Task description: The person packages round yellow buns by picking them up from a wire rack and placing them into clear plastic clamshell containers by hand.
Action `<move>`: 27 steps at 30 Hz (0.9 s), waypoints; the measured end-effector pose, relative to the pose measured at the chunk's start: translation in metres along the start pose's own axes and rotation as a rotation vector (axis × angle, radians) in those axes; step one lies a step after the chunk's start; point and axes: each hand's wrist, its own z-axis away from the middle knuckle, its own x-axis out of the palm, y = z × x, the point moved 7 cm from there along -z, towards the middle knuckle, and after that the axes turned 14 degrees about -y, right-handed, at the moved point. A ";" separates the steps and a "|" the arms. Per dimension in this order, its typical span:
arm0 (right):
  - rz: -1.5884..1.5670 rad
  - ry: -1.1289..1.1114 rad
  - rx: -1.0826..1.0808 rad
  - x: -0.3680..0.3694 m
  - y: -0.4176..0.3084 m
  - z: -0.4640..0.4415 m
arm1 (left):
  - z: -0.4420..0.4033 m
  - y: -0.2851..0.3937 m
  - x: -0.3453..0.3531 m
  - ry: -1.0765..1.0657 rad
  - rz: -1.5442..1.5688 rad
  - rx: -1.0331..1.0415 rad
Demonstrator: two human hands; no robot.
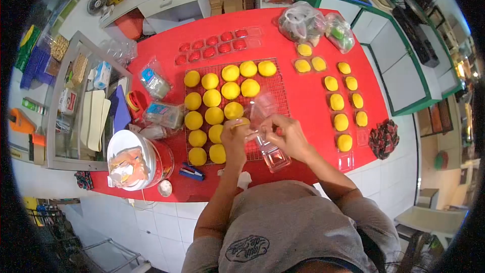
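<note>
My left hand (pixel 234 140) is closed over the wire rack, its fingers curled around a round yellow bun (pixel 242 121) that they partly cover. Close by on the right, my right hand (pixel 287 135) pinches thin clear plastic; its exact edge is blurred. Clear plastic trays (pixel 277 160) lie below and between the hands, overlapping the rack's right side, and more clear plastic (pixel 263 105) shows above them. Several yellow buns (pixel 212 98) sit in rows on the red wire rack (pixel 281 91).
On the red table (pixel 303 106), packed yellow buns (pixel 336 102) stand right and red pieces in trays (pixel 210 53) at the back. Plastic bags (pixel 303 23) sit at the far corner. A white-lidded bucket (pixel 118 146), blue stapler (pixel 192 172) and packets (pixel 162 115) are left.
</note>
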 end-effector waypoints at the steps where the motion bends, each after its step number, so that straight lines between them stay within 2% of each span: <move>1: -0.039 0.020 0.046 -0.006 0.003 0.003 | 0.002 0.003 -0.003 0.010 0.124 0.017; 3: -0.119 0.060 0.136 -0.014 0.011 0.009 | 0.004 0.009 -0.011 0.033 0.369 0.050; 4: -0.120 0.059 0.135 -0.016 0.014 0.010 | 0.004 0.010 -0.015 0.034 0.369 0.050; 8: -0.585 0.204 0.155 -0.023 0.045 0.016 | 0.002 0.007 -0.022 -0.018 0.448 -0.054; 9: -0.585 0.203 0.156 -0.023 0.047 0.017 | 0.002 0.004 -0.025 -0.017 0.449 -0.055; 13: -0.445 0.206 0.169 -0.027 0.049 0.023 | -0.004 -0.031 -0.039 -0.038 0.272 -0.107; 19: -0.409 0.354 0.196 -0.045 0.059 0.037 | 0.005 -0.012 -0.051 0.014 0.259 -0.154; 23: -0.240 0.517 0.109 -0.076 0.049 0.048 | 0.008 -0.018 -0.091 0.086 0.484 -0.056; 25: 0.050 0.438 0.152 -0.059 0.038 0.055 | 0.005 -0.027 -0.092 0.069 0.532 -0.045; 26: 0.050 0.438 0.152 -0.053 0.039 0.061 | 0.002 -0.031 -0.092 0.052 0.579 -0.032; 27: 0.251 0.331 0.029 -0.040 0.031 0.063 | 0.000 -0.033 -0.091 0.035 0.627 -0.018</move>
